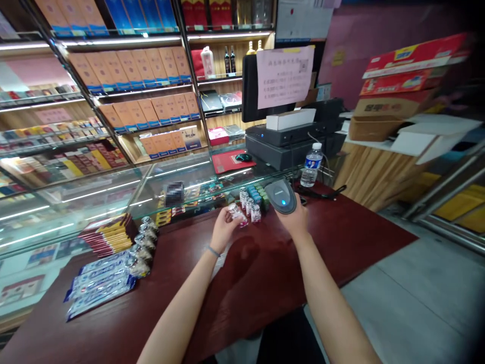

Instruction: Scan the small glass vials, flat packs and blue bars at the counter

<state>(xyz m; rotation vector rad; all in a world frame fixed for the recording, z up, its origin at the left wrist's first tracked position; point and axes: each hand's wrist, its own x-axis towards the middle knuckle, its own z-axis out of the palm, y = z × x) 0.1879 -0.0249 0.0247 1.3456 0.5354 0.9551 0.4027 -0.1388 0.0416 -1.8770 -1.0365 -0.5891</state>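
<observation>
My left hand (224, 228) is closed around a small clear jar (238, 216) with pinkish contents, tilted just above the dark red counter (265, 268). In my right hand (297, 220) is a grey barcode scanner (281, 196) with a blue light on its top; my fingers wrap its handle. Between the hands, similar small jars (255, 213) stand in a short row. Behind these are blue and green small packages (258, 194), partly hidden by the scanner. What is printed on the held jar is too small to read.
Left on the counter lie a row of jars (144, 242), stacked red and yellow packets (109, 235) and blue-white packets (102, 283). A water bottle (312, 166) stands behind the scanner, beside a black cable (326, 193). Beyond are a glass case (151, 177) and a monitor (250, 88).
</observation>
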